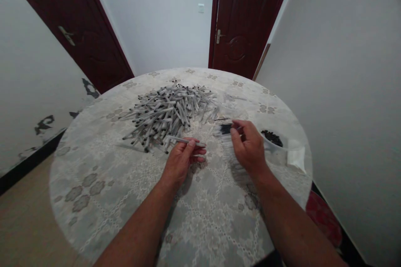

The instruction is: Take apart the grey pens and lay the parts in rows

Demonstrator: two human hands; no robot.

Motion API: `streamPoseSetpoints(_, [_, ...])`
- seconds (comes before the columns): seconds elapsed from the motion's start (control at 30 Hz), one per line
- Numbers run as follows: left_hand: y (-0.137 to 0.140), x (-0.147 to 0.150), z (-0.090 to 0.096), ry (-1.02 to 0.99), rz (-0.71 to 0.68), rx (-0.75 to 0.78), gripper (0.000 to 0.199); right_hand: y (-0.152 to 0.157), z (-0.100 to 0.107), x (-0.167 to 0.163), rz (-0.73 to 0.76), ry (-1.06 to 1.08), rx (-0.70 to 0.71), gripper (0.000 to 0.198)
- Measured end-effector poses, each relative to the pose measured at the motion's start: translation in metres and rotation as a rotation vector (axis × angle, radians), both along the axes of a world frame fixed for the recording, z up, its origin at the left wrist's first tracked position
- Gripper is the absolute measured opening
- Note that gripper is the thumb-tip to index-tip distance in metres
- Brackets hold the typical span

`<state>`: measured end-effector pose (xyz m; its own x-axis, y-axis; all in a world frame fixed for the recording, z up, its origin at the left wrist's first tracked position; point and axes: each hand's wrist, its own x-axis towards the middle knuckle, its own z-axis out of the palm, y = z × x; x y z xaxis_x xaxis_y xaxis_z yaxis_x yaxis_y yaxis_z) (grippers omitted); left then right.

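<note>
My left hand (188,152) is closed around a slim, whitish pen barrel (182,139), with the thumb on top and the other fingers below. The barrel points left toward a large heap of similar pale barrels with black ends (169,110). My right hand (247,142) curls beside a bundle of thin, clear sticks with dark ends, like pen refills (224,128). Its thumb and index fingertips come close together at the dark ends; whatever lies between them is too small to make out. More clear sticks (239,171) lie partly under that hand.
Right of my right hand, a clear bowl holds small black pieces (272,138). A white packet (296,159) lies near the table's right edge. Clear plastic (232,100) rests behind the refills. A patterned cloth covers the round table (125,200); walls and two dark red doors (244,16) surround it.
</note>
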<state>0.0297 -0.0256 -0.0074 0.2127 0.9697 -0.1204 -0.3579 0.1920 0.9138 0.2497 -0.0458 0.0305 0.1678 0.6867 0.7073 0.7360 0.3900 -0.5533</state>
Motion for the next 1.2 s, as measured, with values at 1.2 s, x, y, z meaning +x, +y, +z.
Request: streamPoseSetpoints(1.2, [0.018, -0.020, 0.005, -0.212, 0.300, -0.035, 0.030, -0.014, 0.000, -0.031, 0.672, -0.073, -0.257, 0.020])
